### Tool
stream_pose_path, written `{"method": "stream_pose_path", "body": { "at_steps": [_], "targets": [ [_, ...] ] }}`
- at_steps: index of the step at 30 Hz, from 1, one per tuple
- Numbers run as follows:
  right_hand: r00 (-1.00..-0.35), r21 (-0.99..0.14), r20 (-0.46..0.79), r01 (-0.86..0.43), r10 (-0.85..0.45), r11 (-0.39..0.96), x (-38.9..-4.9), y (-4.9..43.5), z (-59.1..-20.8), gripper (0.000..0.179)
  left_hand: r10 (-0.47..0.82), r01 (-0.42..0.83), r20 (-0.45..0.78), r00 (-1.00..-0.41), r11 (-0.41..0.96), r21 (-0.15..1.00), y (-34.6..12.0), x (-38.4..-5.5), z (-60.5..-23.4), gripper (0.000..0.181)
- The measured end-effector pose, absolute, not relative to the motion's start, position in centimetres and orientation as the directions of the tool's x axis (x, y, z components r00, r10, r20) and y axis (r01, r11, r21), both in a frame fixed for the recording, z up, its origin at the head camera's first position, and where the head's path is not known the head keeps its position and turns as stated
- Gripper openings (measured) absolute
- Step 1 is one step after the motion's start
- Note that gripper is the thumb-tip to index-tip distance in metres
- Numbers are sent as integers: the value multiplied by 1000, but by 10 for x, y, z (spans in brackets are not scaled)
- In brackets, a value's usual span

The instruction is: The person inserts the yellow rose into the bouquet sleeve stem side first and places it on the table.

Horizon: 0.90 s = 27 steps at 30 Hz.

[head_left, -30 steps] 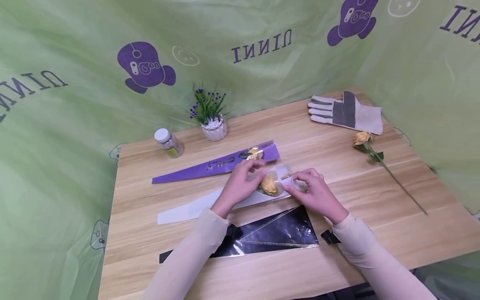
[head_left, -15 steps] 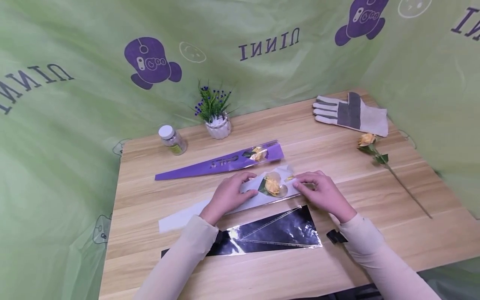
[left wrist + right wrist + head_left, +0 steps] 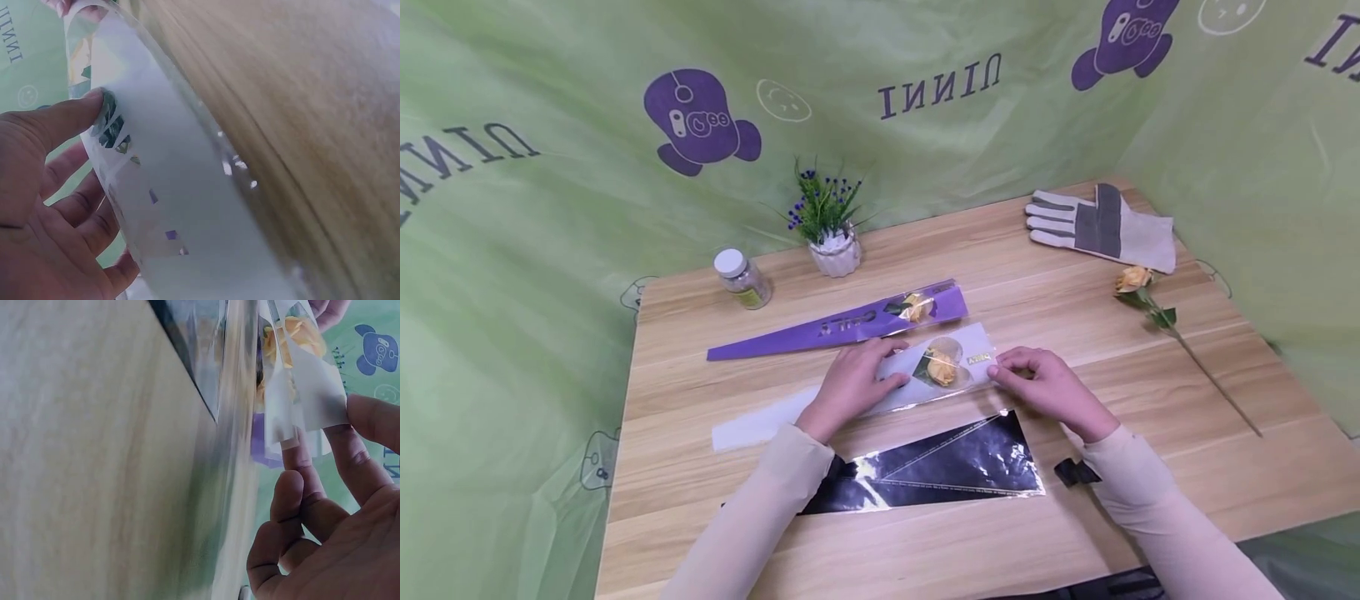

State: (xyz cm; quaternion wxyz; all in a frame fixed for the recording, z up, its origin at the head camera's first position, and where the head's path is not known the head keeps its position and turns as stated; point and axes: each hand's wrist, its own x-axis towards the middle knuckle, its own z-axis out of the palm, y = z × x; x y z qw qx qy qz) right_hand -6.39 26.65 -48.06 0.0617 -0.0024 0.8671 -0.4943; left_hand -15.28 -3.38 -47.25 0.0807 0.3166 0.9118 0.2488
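Observation:
A white flower sleeve point(image 3: 891, 387) with a heart-shaped clear window lies across the middle, and a peach rose point(image 3: 942, 367) with green leaves shows through the window. My left hand point(image 3: 852, 382) grips the sleeve below the bloom; in the left wrist view the thumb lies on its face and the fingers reach behind. At the wide end, beside a small gold label point(image 3: 979, 359), my right hand point(image 3: 1047, 385) pinches the edge between thumb and index finger. The right wrist view shows the sleeve's mouth point(image 3: 319, 394) parted, with the rose inside.
Behind lies a purple sleeve point(image 3: 790, 335) holding a rose; in front, a black sleeve point(image 3: 955, 467). A loose rose point(image 3: 1195, 362) and a work glove point(image 3: 1101, 223) are at the right. A lidded jar point(image 3: 743, 279) and potted plant point(image 3: 835, 242) stand at the back.
The white sleeve's wide end has flattened out, and the gold label now faces up. My left hand has drawn back left from the bloom; my right hand has shifted slightly right along the end.

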Motion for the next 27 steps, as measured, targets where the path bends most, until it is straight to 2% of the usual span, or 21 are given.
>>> {"method": "stream_pose_path", "body": {
  "at_steps": [5,9,12,17,22,25,27],
  "targets": [
    [-988,-836,-141,82,-68,543,-62,265,-479,29,627,559,32,-778,668,491,-38,-150,-479,46],
    [-993,-800,-104,47,-61,598,-57,267,-481,41,643,600,78,-762,655,459,-46,-137,-484,49],
    [-998,-757,-14,-30,-62,653,-44,270,-479,49,663,650,135,-736,637,414,-55,-117,-486,54],
    [-975,-645,167,-219,-145,732,-6,268,-475,44,735,752,211,-645,560,348,-67,-63,-485,57],
    [-918,-500,232,-397,-323,769,34,261,-480,36,840,827,132,-526,469,309,-71,-16,-490,54],
    [-890,-465,208,-456,-407,759,45,256,-487,32,860,839,77,-505,468,276,-69,-3,-495,54],
    [-886,-465,186,-460,-425,756,44,252,-491,31,853,834,65,-519,487,259,-67,-1,-498,53]
  ]
}}
